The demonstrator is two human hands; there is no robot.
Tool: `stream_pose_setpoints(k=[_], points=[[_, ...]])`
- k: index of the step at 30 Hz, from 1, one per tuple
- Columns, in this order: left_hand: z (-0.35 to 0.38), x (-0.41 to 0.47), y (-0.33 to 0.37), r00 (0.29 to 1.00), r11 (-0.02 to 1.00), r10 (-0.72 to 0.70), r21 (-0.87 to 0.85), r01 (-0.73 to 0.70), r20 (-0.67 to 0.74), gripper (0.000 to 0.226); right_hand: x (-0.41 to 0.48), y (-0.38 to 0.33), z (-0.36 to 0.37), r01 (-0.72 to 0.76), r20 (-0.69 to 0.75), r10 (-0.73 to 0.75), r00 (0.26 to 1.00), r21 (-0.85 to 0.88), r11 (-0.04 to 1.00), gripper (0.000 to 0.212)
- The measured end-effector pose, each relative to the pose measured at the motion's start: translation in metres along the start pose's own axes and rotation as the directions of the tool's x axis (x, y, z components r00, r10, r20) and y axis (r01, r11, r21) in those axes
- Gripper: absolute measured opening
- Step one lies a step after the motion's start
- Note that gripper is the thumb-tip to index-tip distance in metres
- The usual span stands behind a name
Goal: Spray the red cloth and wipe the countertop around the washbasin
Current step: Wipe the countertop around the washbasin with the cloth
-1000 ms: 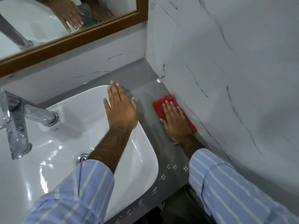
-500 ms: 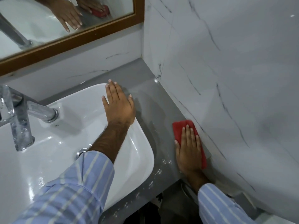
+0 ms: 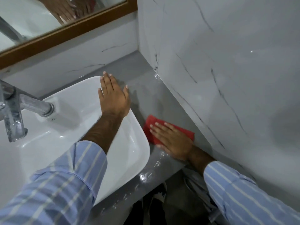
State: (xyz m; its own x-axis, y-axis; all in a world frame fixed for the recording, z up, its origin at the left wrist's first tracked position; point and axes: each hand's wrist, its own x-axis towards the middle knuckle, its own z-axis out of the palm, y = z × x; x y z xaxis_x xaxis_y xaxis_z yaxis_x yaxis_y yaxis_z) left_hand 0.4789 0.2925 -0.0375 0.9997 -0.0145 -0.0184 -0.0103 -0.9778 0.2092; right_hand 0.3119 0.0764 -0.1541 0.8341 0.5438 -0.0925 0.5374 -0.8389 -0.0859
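Observation:
The red cloth lies flat on the grey countertop, in the strip between the white washbasin and the marble side wall. My right hand presses flat on the cloth with fingers spread, pointing left toward the basin. My left hand rests palm down on the basin's far right rim, fingers together and reaching onto the counter. Wet streaks and droplets shine on the counter near the front edge. No spray bottle is in view.
A chrome tap stands over the basin at the left. A wood-framed mirror hangs on the back wall and reflects my hands. The marble wall closes the counter on the right. Below the counter's front edge is dark floor.
My right hand slid the red cloth from the far part of the counter toward the front edge, then turned it left toward the basin. My left hand stayed on the basin rim.

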Motion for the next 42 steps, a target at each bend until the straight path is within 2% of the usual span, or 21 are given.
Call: stream_pose_setpoints(k=[2, 4, 6, 9, 11, 13, 16, 18, 21, 25, 27, 28, 30, 33, 37, 40, 42], points=[[-0.001, 0.000, 0.000, 1.000, 1.000, -0.008, -0.012, 0.008, 0.009, 0.073, -0.029, 0.000, 0.008, 0.079, 0.037, -0.079, 0.996, -0.002, 0.997, 0.068], [-0.001, 0.000, -0.002, 1.000, 1.000, -0.011, -0.003, 0.011, 0.012, 0.073, -0.039, 0.014, 0.010, 0.038, 0.036, -0.038, 0.999, 0.015, 0.999, 0.068], [-0.001, 0.000, -0.003, 1.000, 1.000, -0.009, 0.000, 0.009, 0.015, 0.073, -0.034, 0.027, 0.008, -0.170, -0.016, 0.170, 0.985, 0.015, 0.985, 0.065], [0.001, 0.001, -0.002, 1.000, 1.000, 0.000, 0.000, 0.000, 0.021, 0.073, -0.015, 0.025, 0.002, -0.545, -0.062, 0.550, 0.833, 0.085, 0.834, 0.065], [0.001, 0.003, -0.002, 1.000, 1.000, 0.003, 0.005, -0.004, 0.026, 0.073, -0.005, 0.004, 0.003, -0.626, -0.081, 0.636, 0.767, 0.120, 0.770, 0.066], [0.000, 0.004, -0.004, 0.999, 1.000, 0.011, 0.001, -0.011, 0.036, 0.074, -0.009, -0.026, 0.010, -0.575, -0.107, 0.585, 0.804, 0.112, 0.811, 0.068], [-0.002, 0.003, -0.003, 0.999, 1.000, 0.012, -0.016, -0.011, 0.047, 0.075, -0.041, -0.073, 0.025, -0.383, -0.087, 0.395, 0.915, 0.123, 0.915, 0.069], [-0.007, 0.000, -0.002, 0.997, 0.999, 0.006, -0.036, -0.003, 0.073, 0.076, -0.058, -0.084, 0.029, -0.328, -0.081, 0.339, 0.937, 0.126, 0.936, 0.068], [-0.015, -0.025, -0.005, 0.992, 0.996, 0.061, -0.077, -0.052, 0.109, 0.079, -0.053, -0.077, 0.024, -0.448, -0.078, 0.459, 0.885, 0.120, 0.886, 0.069], [-0.008, -0.131, -0.020, 0.952, 0.965, 0.192, -0.222, -0.139, 0.240, 0.079, -0.026, -0.081, 0.014, -0.692, -0.076, 0.707, 0.703, 0.158, 0.705, 0.068], [-0.006, -0.176, -0.037, 0.917, 0.950, 0.184, -0.304, -0.073, 0.353, 0.079, -0.018, -0.103, 0.014, -0.742, -0.077, 0.762, 0.643, 0.186, 0.644, 0.069], [-0.005, -0.187, -0.045, 0.910, 0.940, 0.158, -0.342, -0.019, 0.384, 0.079, -0.018, -0.117, 0.016, -0.744, -0.077, 0.767, 0.637, 0.198, 0.638, 0.069], [-0.011, -0.197, -0.063, 0.911, 0.936, 0.136, -0.352, 0.011, 0.389, 0.078, -0.028, -0.148, 0.023, -0.706, -0.073, 0.728, 0.681, 0.196, 0.680, 0.070], [-0.027, -0.217, -0.104, 0.914, 0.942, 0.176, -0.331, -0.049, 0.367, 0.079, -0.048, -0.171, 0.025, -0.628, -0.073, 0.648, 0.758, 0.184, 0.756, 0.069], [-0.052, -0.261, -0.191, 0.924, 0.974, 0.173, -0.198, -0.109, 0.341, 0.091, -0.049, -0.160, 0.019, -0.597, -0.092, 0.627, 0.774, 0.226, 0.770, 0.069], [-0.070, -0.280, -0.250, 0.945, 0.993, 0.111, -0.080, -0.091, 0.308, 0.096, -0.045, -0.147, 0.018, -0.536, -0.098, 0.560, 0.823, 0.195, 0.821, 0.070], [-0.080, -0.287, -0.279, 0.954, 0.997, 0.079, -0.029, -0.074, 0.289, 0.095, -0.043, -0.147, 0.020, -0.559, -0.082, 0.580, 0.811, 0.185, 0.808, 0.071]])
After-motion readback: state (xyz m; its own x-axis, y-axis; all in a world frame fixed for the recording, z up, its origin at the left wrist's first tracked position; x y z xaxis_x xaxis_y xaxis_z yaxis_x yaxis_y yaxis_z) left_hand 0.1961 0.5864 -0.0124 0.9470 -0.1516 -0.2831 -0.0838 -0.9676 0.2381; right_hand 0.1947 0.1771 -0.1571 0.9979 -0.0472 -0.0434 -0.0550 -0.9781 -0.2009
